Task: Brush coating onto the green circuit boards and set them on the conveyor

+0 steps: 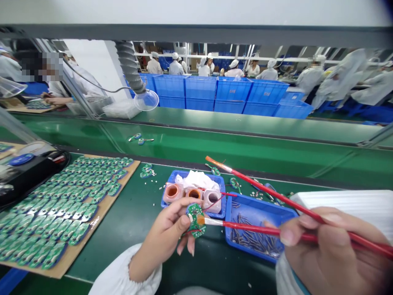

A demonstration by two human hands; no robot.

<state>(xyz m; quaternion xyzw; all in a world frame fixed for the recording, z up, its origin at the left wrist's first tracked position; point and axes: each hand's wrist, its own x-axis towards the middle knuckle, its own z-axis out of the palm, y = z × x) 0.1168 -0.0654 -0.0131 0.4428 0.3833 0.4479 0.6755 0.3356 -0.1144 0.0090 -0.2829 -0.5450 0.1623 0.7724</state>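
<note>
Between its thumb and fingers my left hand (167,229) holds a green circuit board (196,231) with small parts and a red wire on it. Two red-handled brushes are in my right hand (334,250). The tip of the lower brush (245,226) lies against the board's face. The upper brush (264,188) points up and left, away from the board. Just behind the board stands a small blue tray (224,182) with white crumpled tissue (196,179) and open bottles (172,192) of dark liquid.
A blue bin (229,235) of dark metal pins sits by the brushes. Rows of circuit boards cover a brown sheet (92,235) at left. White foam (353,200) lies at right. A fume hose (130,65) hangs above the bench. Workers in white sit beyond blue crates (199,88).
</note>
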